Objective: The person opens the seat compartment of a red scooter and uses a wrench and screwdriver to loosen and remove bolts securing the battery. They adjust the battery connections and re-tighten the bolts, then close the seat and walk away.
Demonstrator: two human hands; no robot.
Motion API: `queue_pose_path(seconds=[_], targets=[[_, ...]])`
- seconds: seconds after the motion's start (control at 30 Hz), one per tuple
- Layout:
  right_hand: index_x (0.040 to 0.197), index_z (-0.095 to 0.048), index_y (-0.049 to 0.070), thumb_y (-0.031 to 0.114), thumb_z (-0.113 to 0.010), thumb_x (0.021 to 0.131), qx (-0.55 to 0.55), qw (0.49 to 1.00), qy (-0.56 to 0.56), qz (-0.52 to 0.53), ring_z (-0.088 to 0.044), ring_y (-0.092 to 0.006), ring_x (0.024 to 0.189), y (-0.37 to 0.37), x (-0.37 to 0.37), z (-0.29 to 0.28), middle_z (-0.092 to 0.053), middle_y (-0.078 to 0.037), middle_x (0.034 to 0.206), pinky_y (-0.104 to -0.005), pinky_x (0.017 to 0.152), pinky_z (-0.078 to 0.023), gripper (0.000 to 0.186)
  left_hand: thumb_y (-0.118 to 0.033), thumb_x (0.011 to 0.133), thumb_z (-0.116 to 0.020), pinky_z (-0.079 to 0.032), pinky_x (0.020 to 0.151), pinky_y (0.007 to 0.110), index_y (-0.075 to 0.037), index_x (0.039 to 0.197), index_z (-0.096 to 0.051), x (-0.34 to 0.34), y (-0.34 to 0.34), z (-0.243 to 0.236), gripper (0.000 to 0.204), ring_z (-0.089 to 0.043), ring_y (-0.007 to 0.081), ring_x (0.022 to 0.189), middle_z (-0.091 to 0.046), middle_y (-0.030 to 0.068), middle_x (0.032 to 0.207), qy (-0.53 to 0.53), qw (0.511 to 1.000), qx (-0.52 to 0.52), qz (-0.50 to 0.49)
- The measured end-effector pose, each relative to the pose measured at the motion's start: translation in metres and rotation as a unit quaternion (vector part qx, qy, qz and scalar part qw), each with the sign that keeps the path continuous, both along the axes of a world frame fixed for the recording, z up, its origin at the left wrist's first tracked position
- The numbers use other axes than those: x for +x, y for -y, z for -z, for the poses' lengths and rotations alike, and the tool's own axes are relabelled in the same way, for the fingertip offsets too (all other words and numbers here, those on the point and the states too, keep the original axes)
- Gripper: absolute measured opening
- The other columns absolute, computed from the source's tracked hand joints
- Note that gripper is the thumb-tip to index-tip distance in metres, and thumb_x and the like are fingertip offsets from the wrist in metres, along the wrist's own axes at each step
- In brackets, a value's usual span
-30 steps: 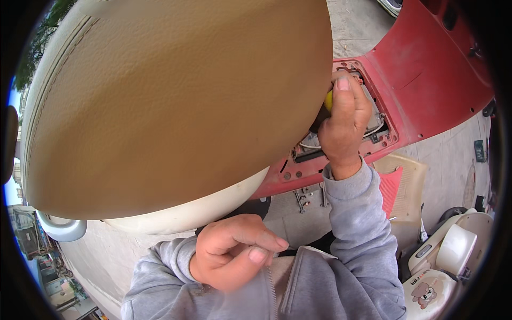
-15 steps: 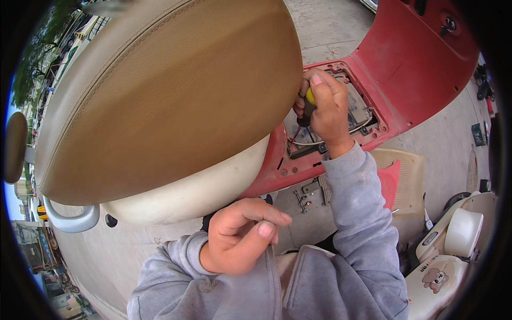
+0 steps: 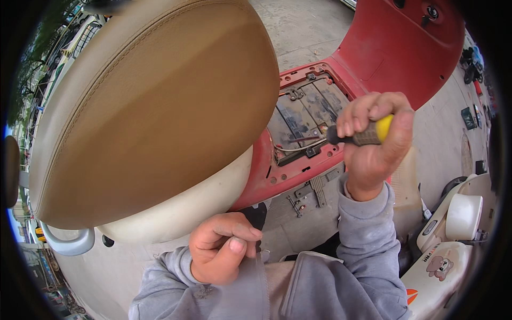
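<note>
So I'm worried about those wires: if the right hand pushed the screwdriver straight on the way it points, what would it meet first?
Probably the thin wires in the open red scooter compartment; the right hand aims the screwdriver left toward them, though depth is unclear.

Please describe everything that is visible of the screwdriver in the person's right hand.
The screwdriver has a yellow handle end and a dark, ribbed grip section that narrows to a black collar. Only the handle shows clearly; I cannot make out its shaft or tip. It lies nearly level, collar pointing left. The right hand is closed around it in a fist, above the open red floor compartment of the scooter. Nothing else touches it.
</note>
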State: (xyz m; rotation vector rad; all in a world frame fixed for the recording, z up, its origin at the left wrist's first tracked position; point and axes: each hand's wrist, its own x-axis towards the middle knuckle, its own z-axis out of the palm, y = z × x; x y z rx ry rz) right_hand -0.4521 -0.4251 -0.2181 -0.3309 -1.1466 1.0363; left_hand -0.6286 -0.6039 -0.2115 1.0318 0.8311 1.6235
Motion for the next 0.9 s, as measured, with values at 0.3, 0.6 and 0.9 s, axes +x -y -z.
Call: queue_pose_path(seconds=[0.3, 0.6, 0.9], targets=[[0.111, -0.045, 0.004, 0.015, -0.059, 0.094, -0.594, 0.739, 0.155, 0.277, -0.049, -0.0096, 0.061, 0.1, 0.144, 0.267, -0.051, -0.005, 0.081, -0.0238, 0.056, -0.043, 0.025, -0.005, 0.094, -0.05, -0.044, 0.051, 0.026, 0.006, 0.096, -0.059, 0.01, -0.008, 0.005, 0.015, -0.055, 0.0125, 0.058, -0.063, 0.0145, 0.079, -0.004, 1.0, 0.018, -0.001], [0.116, -0.046, -0.007, 0.019, -0.067, 0.085, -0.744, 0.431, 0.469, 0.202, -0.062, -0.0385, 0.107, 0.231, 0.153, 0.502, -0.059, -0.031, 0.116, -0.0418, 0.094, -0.047, 0.046, -0.005, 0.093, -0.051, -0.045, 0.053, 0.027, 0.006, 0.097, -0.058, 0.022, -0.008, 0.009, 0.014, -0.055, 0.0136, 0.059, -0.063, 0.0158, 0.084, -0.033, 0.999, -0.012, 0.026], [0.117, -0.05, -0.005, 0.023, -0.066, 0.079, -0.757, 0.355, 0.456, 0.304, -0.055, -0.0436, 0.112, 0.201, 0.163, 0.441, -0.055, -0.029, 0.119, -0.0481, 0.096, -0.046, 0.05, -0.005, 0.093, -0.051, -0.043, 0.053, 0.029, 0.006, 0.095, -0.059, 0.03, -0.013, 0.008, 0.014, -0.053, 0.0148, 0.054, -0.061, 0.0126, 0.074, -0.048, 0.998, -0.015, 0.027]])
